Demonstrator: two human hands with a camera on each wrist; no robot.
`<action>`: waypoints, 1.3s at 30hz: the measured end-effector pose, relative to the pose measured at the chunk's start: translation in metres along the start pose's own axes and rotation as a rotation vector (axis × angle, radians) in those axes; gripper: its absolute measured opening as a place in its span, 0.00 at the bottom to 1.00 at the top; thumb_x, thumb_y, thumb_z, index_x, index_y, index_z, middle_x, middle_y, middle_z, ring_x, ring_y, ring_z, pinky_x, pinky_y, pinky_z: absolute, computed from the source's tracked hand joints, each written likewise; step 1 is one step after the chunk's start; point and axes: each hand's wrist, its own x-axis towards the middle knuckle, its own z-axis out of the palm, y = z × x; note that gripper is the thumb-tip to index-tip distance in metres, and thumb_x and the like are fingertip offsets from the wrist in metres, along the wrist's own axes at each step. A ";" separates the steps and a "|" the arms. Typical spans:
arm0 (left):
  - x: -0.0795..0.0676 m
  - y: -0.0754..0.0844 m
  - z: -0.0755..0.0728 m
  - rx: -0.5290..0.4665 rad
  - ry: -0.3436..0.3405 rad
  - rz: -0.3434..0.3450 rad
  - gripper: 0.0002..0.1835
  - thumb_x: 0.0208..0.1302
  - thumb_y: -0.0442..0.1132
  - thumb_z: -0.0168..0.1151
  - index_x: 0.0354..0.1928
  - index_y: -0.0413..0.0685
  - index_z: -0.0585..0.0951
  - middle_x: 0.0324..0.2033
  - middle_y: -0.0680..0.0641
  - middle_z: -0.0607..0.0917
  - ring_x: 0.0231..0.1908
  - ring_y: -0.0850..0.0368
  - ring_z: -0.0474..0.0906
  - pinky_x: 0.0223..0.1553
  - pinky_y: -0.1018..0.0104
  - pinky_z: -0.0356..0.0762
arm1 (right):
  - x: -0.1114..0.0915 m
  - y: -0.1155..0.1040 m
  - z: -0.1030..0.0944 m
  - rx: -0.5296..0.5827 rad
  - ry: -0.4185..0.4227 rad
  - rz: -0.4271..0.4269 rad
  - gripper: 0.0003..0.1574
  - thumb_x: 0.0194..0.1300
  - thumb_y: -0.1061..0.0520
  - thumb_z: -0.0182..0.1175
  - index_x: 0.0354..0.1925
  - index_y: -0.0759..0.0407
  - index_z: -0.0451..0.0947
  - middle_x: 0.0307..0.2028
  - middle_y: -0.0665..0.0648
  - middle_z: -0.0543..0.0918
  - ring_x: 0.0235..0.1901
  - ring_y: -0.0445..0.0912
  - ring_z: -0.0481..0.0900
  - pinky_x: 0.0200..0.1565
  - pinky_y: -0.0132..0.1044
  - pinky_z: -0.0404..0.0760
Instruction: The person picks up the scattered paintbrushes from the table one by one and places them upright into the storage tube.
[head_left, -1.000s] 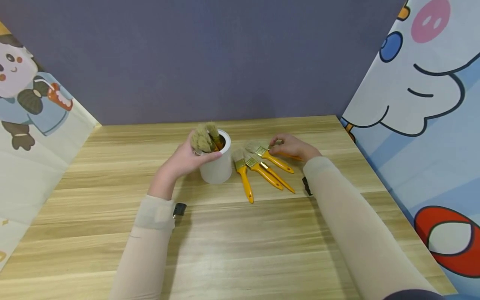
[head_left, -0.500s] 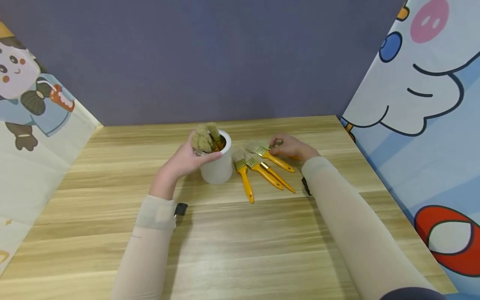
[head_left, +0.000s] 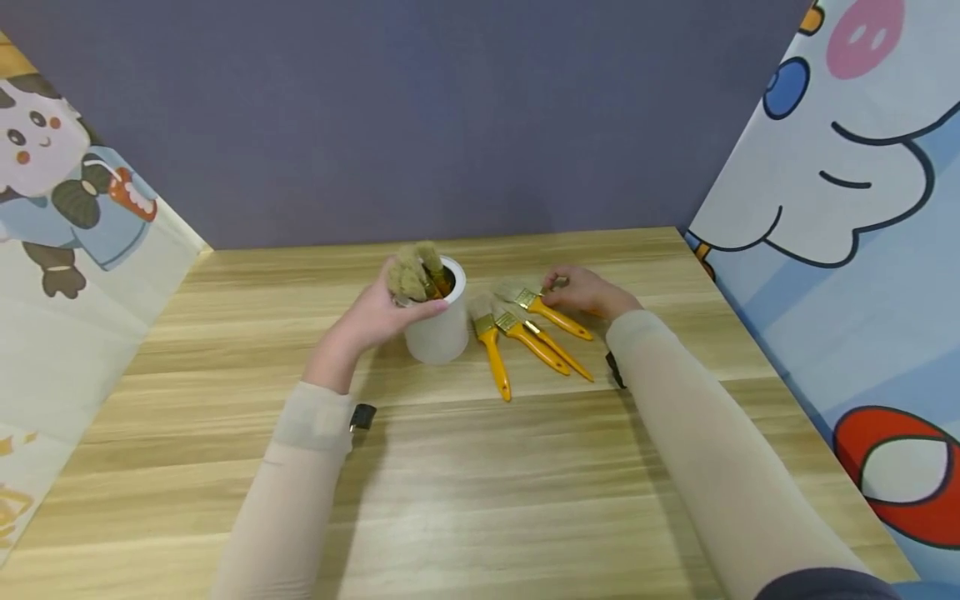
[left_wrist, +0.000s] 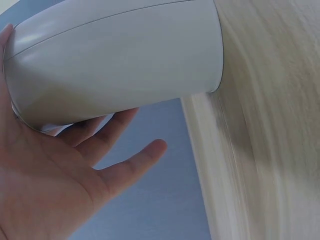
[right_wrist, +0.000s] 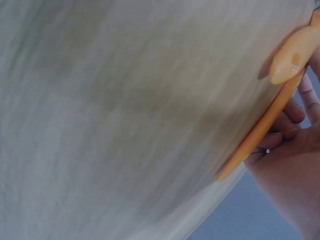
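Note:
A white can [head_left: 437,337] stands upright on the table, with several paintbrushes [head_left: 411,275] in it, bristles up. My left hand [head_left: 378,312] grips the can at its rim, thumb across the near side; in the left wrist view two fingers reach behind the can [left_wrist: 115,60]. Right of the can, several orange-handled paintbrushes [head_left: 492,358] lie fanned out. At the far end of the fan, my right hand [head_left: 583,292] pinches a slim paintbrush, mostly hidden by the hand. Its thin orange handle [right_wrist: 260,131] runs along beside the palm in the right wrist view.
The wooden table [head_left: 465,500] meets a grey-blue wall panel [head_left: 465,125] at its back edge. Cartoon-printed panels flank it on the left [head_left: 90,183] and right [head_left: 840,200]. Another brush handle [right_wrist: 292,57] lies close to the right fingers.
The head view shifts slightly. Both hands, the can and the paintbrushes keep nearly the same places.

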 end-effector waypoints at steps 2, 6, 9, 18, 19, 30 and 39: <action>0.001 0.000 0.001 -0.003 0.003 -0.004 0.64 0.54 0.71 0.78 0.84 0.64 0.49 0.81 0.41 0.64 0.81 0.37 0.59 0.79 0.32 0.59 | 0.000 0.001 0.000 0.014 0.004 0.001 0.18 0.76 0.52 0.64 0.57 0.59 0.74 0.66 0.64 0.73 0.53 0.55 0.69 0.54 0.49 0.70; 0.001 0.000 0.003 -0.002 0.013 -0.015 0.65 0.55 0.71 0.77 0.85 0.65 0.47 0.81 0.40 0.63 0.81 0.37 0.58 0.79 0.32 0.59 | 0.002 0.003 0.000 0.029 0.005 0.000 0.18 0.76 0.52 0.65 0.56 0.59 0.75 0.66 0.64 0.73 0.52 0.55 0.69 0.54 0.48 0.70; 0.000 0.000 0.004 -0.007 0.018 -0.013 0.65 0.56 0.70 0.77 0.85 0.65 0.46 0.81 0.40 0.63 0.81 0.37 0.58 0.80 0.32 0.59 | 0.002 0.004 -0.001 0.024 0.003 0.003 0.18 0.76 0.51 0.65 0.56 0.58 0.75 0.66 0.64 0.73 0.54 0.55 0.69 0.55 0.49 0.71; -0.001 0.000 0.005 -0.018 0.024 0.022 0.63 0.58 0.68 0.77 0.85 0.63 0.48 0.80 0.40 0.64 0.81 0.38 0.59 0.79 0.32 0.59 | 0.004 0.007 -0.001 0.043 0.013 0.020 0.18 0.75 0.52 0.65 0.56 0.59 0.75 0.65 0.64 0.75 0.54 0.55 0.70 0.55 0.47 0.72; -0.001 0.000 0.005 -0.017 0.024 0.024 0.62 0.58 0.67 0.77 0.85 0.63 0.49 0.80 0.40 0.64 0.81 0.38 0.60 0.79 0.32 0.60 | 0.004 0.007 -0.001 0.042 0.014 0.022 0.18 0.75 0.52 0.65 0.57 0.59 0.75 0.65 0.64 0.75 0.54 0.55 0.70 0.55 0.47 0.72; -0.002 0.000 0.002 -0.005 0.017 -0.002 0.65 0.56 0.69 0.77 0.86 0.66 0.46 0.81 0.40 0.63 0.81 0.37 0.59 0.80 0.32 0.58 | 0.004 0.005 0.001 0.024 0.024 0.031 0.19 0.75 0.51 0.65 0.57 0.59 0.75 0.66 0.65 0.73 0.54 0.56 0.70 0.55 0.49 0.72; -0.001 -0.001 -0.003 -0.002 -0.012 0.000 0.65 0.56 0.69 0.78 0.85 0.67 0.47 0.81 0.42 0.63 0.82 0.37 0.57 0.81 0.32 0.56 | 0.007 0.007 0.004 0.035 0.033 0.026 0.19 0.75 0.52 0.65 0.57 0.59 0.76 0.65 0.64 0.74 0.55 0.56 0.70 0.56 0.48 0.72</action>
